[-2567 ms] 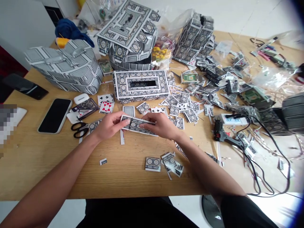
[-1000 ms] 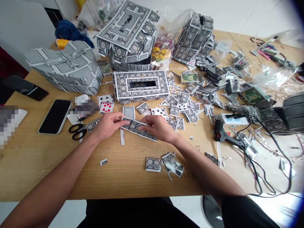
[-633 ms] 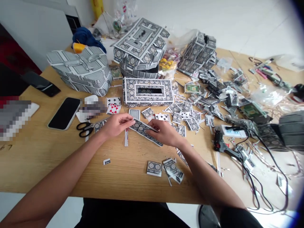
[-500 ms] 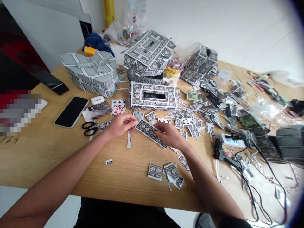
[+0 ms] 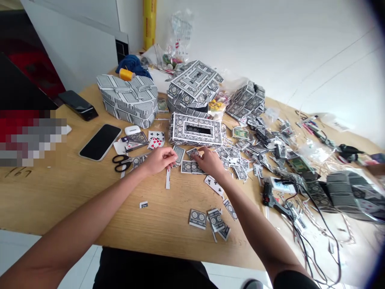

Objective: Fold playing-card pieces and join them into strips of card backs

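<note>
Two hands working over cut card pieces

Far left on the counter (image 5: 69,200), a black phone (image 5: 100,141) lies near black-handled scissors (image 5: 122,163). Just right of them sit a white earbud case (image 5: 132,130) and two face-up playing cards (image 5: 156,139).

The left hand (image 5: 159,159) is curled, its fingers close together, with the fingertips (image 5: 173,157) just beside an upright-lying card-back piece (image 5: 179,155). Whether it pinches that piece, I cannot tell. A narrow white paper strip (image 5: 167,178) lies below it.

The right hand (image 5: 209,162) arches with its fingers (image 5: 195,157) bent down, seemingly pressing at the top edge of a flat row of card-back pieces (image 5: 189,167), the work in hand, which lies mid-counter. No clear pinch shows. Behind the row stands a card-covered box with a slot (image 5: 195,129).

Farther right lie a loose club card (image 5: 214,185), a small pile of cut pieces (image 5: 215,218), and a black glue gun (image 5: 270,199) with its cord among the scraps.
</note>
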### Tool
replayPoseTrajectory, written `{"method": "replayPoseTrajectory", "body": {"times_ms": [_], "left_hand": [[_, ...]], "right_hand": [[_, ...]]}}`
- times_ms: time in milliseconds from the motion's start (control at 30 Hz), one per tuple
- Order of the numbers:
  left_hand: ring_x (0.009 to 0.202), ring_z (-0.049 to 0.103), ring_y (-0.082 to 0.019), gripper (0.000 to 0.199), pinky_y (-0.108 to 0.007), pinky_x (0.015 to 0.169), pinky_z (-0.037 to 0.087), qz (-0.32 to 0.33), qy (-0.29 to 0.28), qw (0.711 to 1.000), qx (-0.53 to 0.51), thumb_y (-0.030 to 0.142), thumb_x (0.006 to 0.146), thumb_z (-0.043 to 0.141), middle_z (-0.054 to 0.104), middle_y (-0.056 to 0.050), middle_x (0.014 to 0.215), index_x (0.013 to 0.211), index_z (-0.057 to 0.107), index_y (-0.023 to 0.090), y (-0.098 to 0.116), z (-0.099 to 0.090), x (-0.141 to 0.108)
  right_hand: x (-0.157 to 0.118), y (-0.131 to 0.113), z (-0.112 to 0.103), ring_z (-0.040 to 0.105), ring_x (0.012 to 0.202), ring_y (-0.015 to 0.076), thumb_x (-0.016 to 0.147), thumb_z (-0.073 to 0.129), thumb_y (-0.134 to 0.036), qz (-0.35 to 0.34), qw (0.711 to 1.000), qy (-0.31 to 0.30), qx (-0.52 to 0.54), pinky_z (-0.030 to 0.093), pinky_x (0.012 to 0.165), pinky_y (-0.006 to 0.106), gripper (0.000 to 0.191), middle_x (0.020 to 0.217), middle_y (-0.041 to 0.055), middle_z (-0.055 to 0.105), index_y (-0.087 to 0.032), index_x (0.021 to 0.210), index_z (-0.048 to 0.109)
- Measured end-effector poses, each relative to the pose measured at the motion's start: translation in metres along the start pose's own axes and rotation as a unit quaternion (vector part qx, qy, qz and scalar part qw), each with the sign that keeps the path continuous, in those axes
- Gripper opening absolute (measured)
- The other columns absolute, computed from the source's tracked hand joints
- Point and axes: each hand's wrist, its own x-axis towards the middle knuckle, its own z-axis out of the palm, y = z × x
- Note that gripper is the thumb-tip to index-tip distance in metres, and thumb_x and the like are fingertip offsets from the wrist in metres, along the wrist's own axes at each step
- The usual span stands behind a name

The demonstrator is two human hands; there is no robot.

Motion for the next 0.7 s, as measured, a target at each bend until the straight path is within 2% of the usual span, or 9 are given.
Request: {"method": "replayPoseTrajectory", "body": {"times_ms": [100,333,533,700], "left_hand": [[0.061,0.066,-0.016,0.029,-0.028,0.054,0.056,0.006,0.005,1.000,-0.004,0.046,0.089,0.071,0.073,-0.005,0.075,0.086,0.067,0.018,0.0007,0.0004,-0.0005],[0.061,0.065,-0.016,0.028,-0.027,0.052,0.055,0.027,0.014,1.000,-0.003,0.045,0.088,0.070,0.072,-0.004,0.074,0.083,0.067,0.018,-0.0016,0.0019,-0.0006],[0.057,0.063,-0.014,0.022,-0.025,0.051,0.053,0.030,0.018,0.999,0.013,0.040,0.087,0.070,0.071,-0.003,0.072,0.084,0.068,0.018,0.0010,0.0029,-0.0009],[0.058,0.064,-0.015,0.023,-0.025,0.051,0.053,0.035,0.018,0.999,0.017,0.041,0.090,0.069,0.072,-0.004,0.075,0.084,0.068,0.019,0.0014,0.0030,-0.0020]], "right_hand": [[0.0025,-0.0030,0.0016,0.073,0.098,0.0336,0.099,0.068,-0.052,0.011,1.000,-0.012,-0.010,0.042,0.076,0.035,0.047,0.102,0.0147,0.080,-0.017,0.130,0.064],[0.0048,0.0000,0.0033,0.070,0.081,0.0233,0.096,0.073,-0.038,-0.031,0.998,-0.006,0.053,0.039,0.070,0.030,0.024,0.083,0.0034,0.078,-0.022,0.113,0.067],[0.0018,-0.0006,0.0080,0.071,0.082,0.0241,0.094,0.075,-0.039,-0.018,0.996,0.002,0.084,0.041,0.074,0.030,0.035,0.077,0.0031,0.076,-0.019,0.120,0.065],[-0.0010,0.0023,0.0078,0.064,0.069,0.0206,0.089,0.075,-0.046,-0.020,0.987,0.035,0.159,0.039,0.070,0.029,0.033,0.069,-0.0006,0.072,-0.021,0.108,0.065]]}}
